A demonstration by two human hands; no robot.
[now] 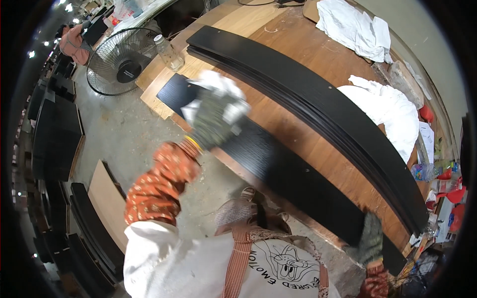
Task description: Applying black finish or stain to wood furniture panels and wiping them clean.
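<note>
Head view: left hand [214, 115], gloved and motion-blurred, presses a white rag [218, 87] onto the far end of a long black panel [278, 169] lying along the near edge of the wooden surface [318, 54]; grip on the rag looks closed but blur hides the fingers. Right hand [370, 238], also gloved, is clamped on the panel's near end at the surface edge. Stack of curved black boards [318, 109] sits just beyond the panel, white cloth [392, 111] past that, a fan [121, 62] on the floor to the left.
</note>
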